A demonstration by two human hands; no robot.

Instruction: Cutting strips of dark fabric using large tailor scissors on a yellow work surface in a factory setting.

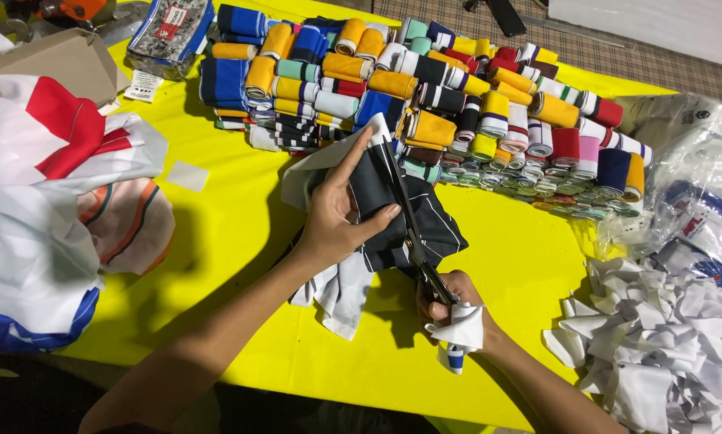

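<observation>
Mid-cut, roughly at bench (240, 225) centre. Left hand (333, 217) pinched the black fabric piece (385, 201), thumb on top, index finger stretched toward 12 o'clock along the edge. Right hand (457, 309) clenched round the scissors (413, 217) handles, white rag with blue stripe wrapped at the grip; blades ran toward 11 o'clock, lying along the fabric, so apparently partway through a cut. Couldn't tell blade gap.

Done, judging by the layout: large heap of white cut scraps (658, 345) at 4 o'clock, so plenty trimmed already. Left: current piece not yet through; pile of white, red and blue garments (47, 185) at 9 o'clock looked uncut. Rolled striped trims (425, 88) stacked at 12 o'clock, many colours, mostly untouched. Clear plastic bag (690, 185) at 3 o'clock, cardboard box (51, 60) at 10 o'clock.

Fabric itself: black with thin white stripes, white-grey underside or lining showing at top edge and hanging loose at 6 o'clock. Crumpled, soft, partly lifted off the bench by the left hand.
</observation>
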